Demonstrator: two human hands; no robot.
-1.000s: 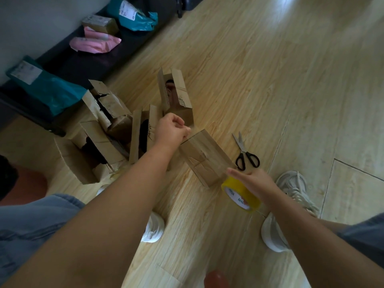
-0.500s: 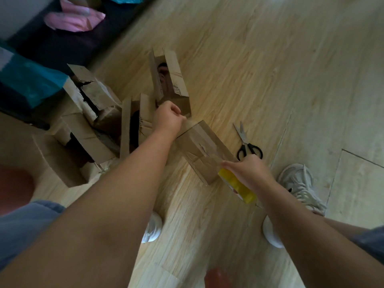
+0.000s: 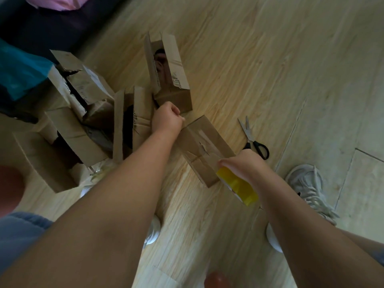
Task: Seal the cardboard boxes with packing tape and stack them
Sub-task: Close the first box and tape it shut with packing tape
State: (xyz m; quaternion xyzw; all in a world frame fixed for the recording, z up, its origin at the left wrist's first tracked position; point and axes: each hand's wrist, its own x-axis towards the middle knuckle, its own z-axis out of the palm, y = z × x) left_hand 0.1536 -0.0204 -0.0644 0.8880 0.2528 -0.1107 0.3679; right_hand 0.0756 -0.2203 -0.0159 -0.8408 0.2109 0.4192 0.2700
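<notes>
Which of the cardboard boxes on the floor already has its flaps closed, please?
The box between the left hand and right hand, beside the scissors; the other boxes stand with flaps open.

A closed box lay on the floor at frame centre, with scissors just to its right. An open box stood above it, and other open boxes clustered at left. The tape roll sat at its lower-right end.
</notes>
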